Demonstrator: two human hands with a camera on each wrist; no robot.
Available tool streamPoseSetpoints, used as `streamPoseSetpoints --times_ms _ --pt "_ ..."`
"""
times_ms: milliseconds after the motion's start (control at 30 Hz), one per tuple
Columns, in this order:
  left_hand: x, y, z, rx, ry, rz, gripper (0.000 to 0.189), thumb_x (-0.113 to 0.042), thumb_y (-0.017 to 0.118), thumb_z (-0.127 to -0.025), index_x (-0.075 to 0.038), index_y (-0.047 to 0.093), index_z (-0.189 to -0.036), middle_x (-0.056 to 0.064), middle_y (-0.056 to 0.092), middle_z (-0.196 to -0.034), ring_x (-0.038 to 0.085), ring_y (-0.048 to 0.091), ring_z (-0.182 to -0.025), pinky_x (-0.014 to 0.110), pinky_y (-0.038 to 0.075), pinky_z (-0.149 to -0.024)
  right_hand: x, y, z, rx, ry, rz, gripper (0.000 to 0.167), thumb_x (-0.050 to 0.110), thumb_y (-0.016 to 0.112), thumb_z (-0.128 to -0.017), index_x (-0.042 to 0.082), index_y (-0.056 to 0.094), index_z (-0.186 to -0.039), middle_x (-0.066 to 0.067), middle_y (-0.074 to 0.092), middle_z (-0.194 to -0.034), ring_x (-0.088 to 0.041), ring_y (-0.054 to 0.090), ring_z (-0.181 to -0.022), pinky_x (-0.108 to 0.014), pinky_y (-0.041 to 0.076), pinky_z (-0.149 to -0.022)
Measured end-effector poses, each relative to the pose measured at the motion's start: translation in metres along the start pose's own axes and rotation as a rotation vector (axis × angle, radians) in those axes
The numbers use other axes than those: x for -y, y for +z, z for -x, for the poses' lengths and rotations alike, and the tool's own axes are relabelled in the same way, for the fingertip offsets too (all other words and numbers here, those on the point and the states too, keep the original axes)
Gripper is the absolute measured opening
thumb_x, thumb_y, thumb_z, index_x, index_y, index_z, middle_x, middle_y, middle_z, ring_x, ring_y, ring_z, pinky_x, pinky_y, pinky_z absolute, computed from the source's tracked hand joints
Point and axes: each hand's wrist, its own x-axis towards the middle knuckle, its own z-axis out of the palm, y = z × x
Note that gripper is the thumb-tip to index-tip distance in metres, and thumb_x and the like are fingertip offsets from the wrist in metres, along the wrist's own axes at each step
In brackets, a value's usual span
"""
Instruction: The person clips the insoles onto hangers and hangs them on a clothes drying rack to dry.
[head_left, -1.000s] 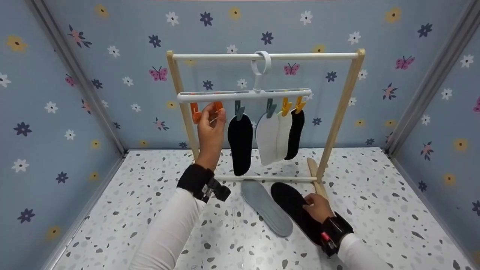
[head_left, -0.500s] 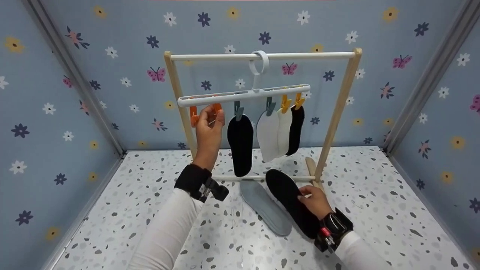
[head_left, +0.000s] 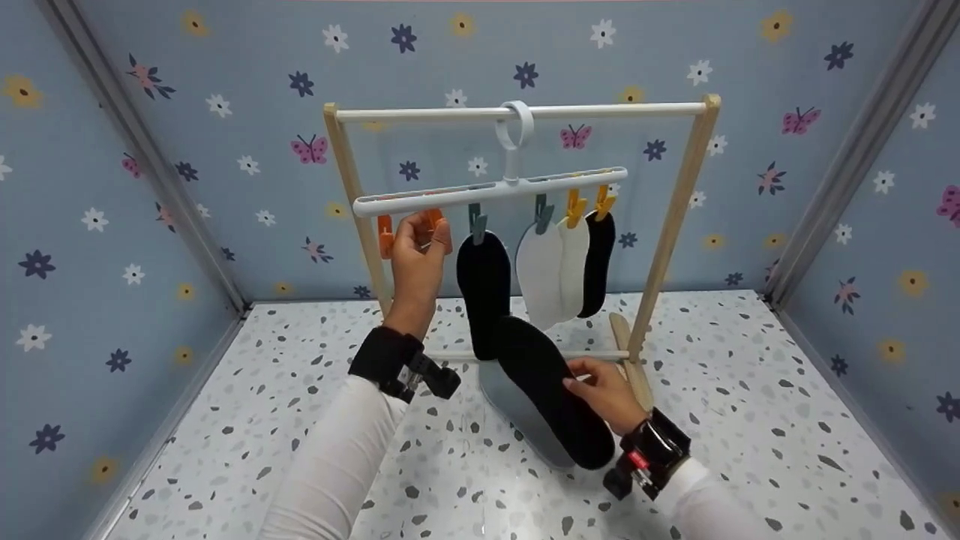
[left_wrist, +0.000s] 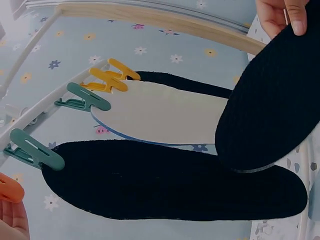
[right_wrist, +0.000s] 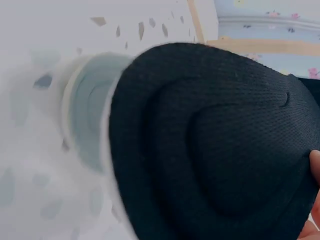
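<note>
My left hand (head_left: 420, 244) pinches the second orange clothespin (head_left: 435, 218) under the left end of the white hanger (head_left: 435, 199); in the left wrist view only fingertips beside that clip show. My right hand (head_left: 606, 390) grips a black insole (head_left: 551, 390) by its right edge, raised off the floor and tilted. Its upper end overlaps the lower part of a hanging black insole (head_left: 484, 277), held by a green clothespin (head_left: 478, 223). Beneath the gripped insole lies a grey insole (head_left: 517, 412), partly covered. The right wrist view shows the black insole's ridged heel (right_wrist: 225, 150).
White insoles (head_left: 538, 274) hang from green and yellow clips (head_left: 576, 208), with another black insole (head_left: 598, 266) at the far right. Another orange clothespin (head_left: 385, 237) hangs leftmost. A wooden rack (head_left: 675, 217) carries the hanger. Flowered walls surround the speckled floor (head_left: 300, 420).
My right hand has lifted the black insole off the floor and carried it up and left, over the grey insole. The hanger's left end has dipped; my left hand keeps its place there.
</note>
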Motion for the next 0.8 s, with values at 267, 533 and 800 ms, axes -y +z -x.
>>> streamPoseSetpoints --times_ms 267,533,800 --pt "-0.003 0.000 0.000 -0.024 -0.016 -0.012 0.025 -0.018 0.056 -0.094 -0.002 0.050 -0.114 0.003 0.054 -0.093 0.014 0.052 -0.084 0.025 0.042 -0.077 0.007 0.017 -0.002 -0.017 -0.002 -0.070 0.020 -0.003 0.063 -0.085 -0.008 0.062 -0.105 -0.014 0.060 -0.094 -0.015 0.055 -0.073 -0.024 0.047 -0.066" --pt "-0.004 0.003 -0.002 -0.040 -0.007 -0.012 0.019 -0.017 0.058 -0.094 -0.003 0.050 -0.104 0.002 0.053 -0.085 0.013 0.052 -0.074 0.026 0.041 -0.073 0.018 0.031 -0.005 -0.027 -0.024 -0.127 0.017 -0.003 0.063 -0.086 -0.007 0.062 -0.102 -0.011 0.058 -0.092 -0.013 0.053 -0.071 -0.023 0.046 -0.065" --pt "-0.004 0.002 -0.003 -0.034 0.000 0.000 0.017 -0.017 0.056 -0.095 -0.004 0.051 -0.105 0.002 0.052 -0.079 0.013 0.050 -0.069 0.025 0.038 -0.070 0.032 0.046 -0.012 -0.019 -0.010 -0.226 0.021 -0.002 0.063 -0.086 -0.010 0.059 -0.106 -0.008 0.058 -0.092 -0.013 0.055 -0.074 -0.023 0.046 -0.067"
